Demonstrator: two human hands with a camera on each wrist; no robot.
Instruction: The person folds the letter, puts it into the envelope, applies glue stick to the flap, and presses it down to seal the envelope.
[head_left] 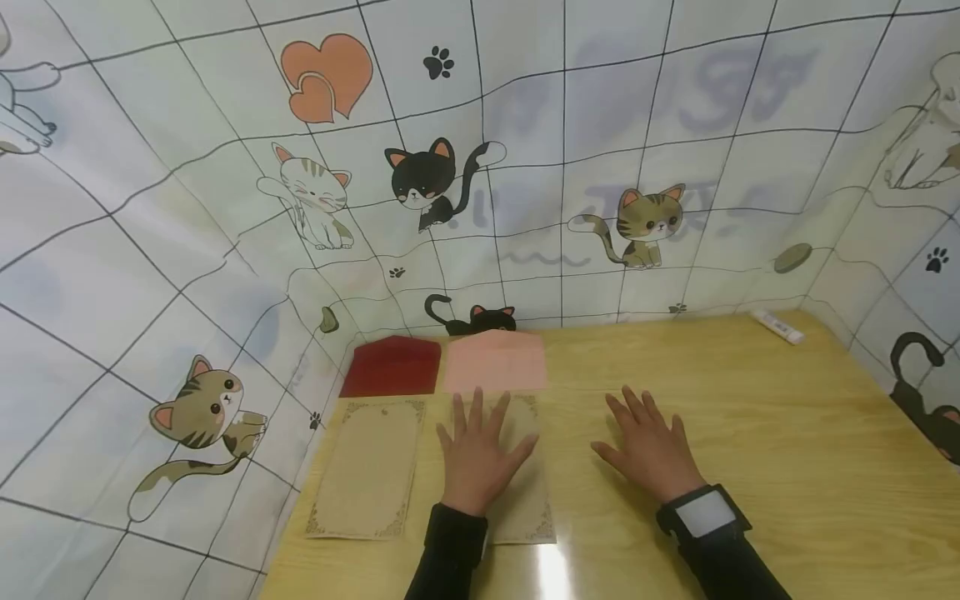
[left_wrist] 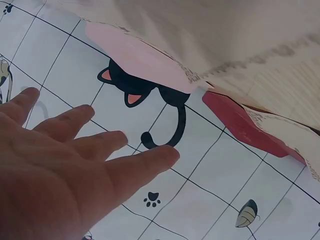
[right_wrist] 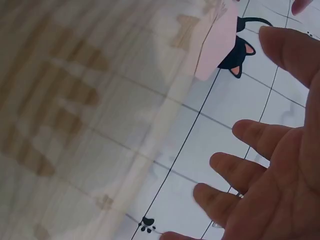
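Note:
My left hand (head_left: 476,462) is spread with straight fingers over a tan sheet of paper with an ornate border (head_left: 517,500), covering much of it. Beyond its fingertips lies a pink envelope (head_left: 497,362), flap pointing away. A second bordered tan sheet (head_left: 363,475) lies to the left, below a dark red envelope (head_left: 393,368). My right hand (head_left: 652,454) is spread over the wooden tabletop, right of the sheets, holding nothing. In the left wrist view the left fingers (left_wrist: 145,167) are extended; the right wrist view shows the right fingers (right_wrist: 240,170) apart and straight.
A small white tube (head_left: 777,327) lies at the table's back right corner. Cloth printed with cats and grid lines (head_left: 525,183) hangs around the back and sides of the wooden table (head_left: 787,433). A bright light reflection shows near the front edge.

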